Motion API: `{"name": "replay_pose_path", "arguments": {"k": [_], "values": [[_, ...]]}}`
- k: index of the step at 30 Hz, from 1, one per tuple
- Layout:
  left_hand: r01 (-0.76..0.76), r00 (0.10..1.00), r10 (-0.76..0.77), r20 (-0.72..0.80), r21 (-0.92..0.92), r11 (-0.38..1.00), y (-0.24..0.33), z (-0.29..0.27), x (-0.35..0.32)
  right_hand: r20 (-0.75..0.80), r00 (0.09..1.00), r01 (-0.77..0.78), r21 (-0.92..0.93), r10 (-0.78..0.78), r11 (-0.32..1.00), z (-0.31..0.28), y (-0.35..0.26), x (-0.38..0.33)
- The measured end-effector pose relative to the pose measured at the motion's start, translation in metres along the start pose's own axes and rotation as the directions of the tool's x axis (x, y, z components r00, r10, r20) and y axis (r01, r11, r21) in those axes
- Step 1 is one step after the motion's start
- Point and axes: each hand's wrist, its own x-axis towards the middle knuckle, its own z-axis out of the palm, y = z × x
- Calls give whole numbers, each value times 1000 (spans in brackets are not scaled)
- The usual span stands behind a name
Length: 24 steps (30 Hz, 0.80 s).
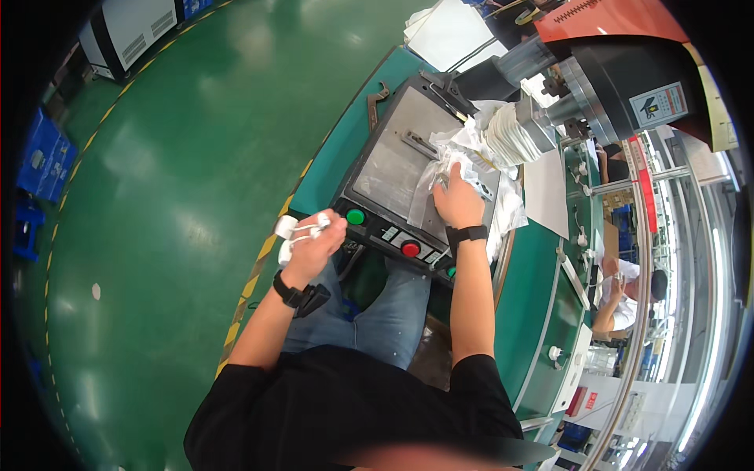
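Note:
My left hand (320, 245) is closed around small white plug-like parts (287, 228) with short white cables, held near the left front corner of a machine base. Above the base, my right hand (459, 202) reaches to a metal fixture (482, 188) wrapped about with crumpled white and clear sheeting (509, 220). Its fingertips point away from me into the white material, and whatever they pinch is hidden. A stack of white discs or pads (512, 135) sits under the machine head (620, 86), just beyond that hand.
The base front carries a green button (356, 217) and a red button (410, 249). A wrench-like tool (377, 106) lies on the green bench. White sheets (452, 35) are piled behind. To the right runs a line (581, 235) with white parts, and a co-worker (624, 302) sits beyond.

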Motion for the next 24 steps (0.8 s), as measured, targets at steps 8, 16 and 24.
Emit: {"name": "replay_pose_path", "arguments": {"k": [8,16,24], "values": [[-117,992,126,23,572,812,-49,-18,26,-159,965,262,671,-210,693,25,62,-37],[-205,971,238,26,602,771,-36,17,23,95,927,-177,964,364,199,78,83,-195],[-21,998,52,-36,583,812,-33,20,23,198,980,-162,848,-19,505,40,93,-167]]}}
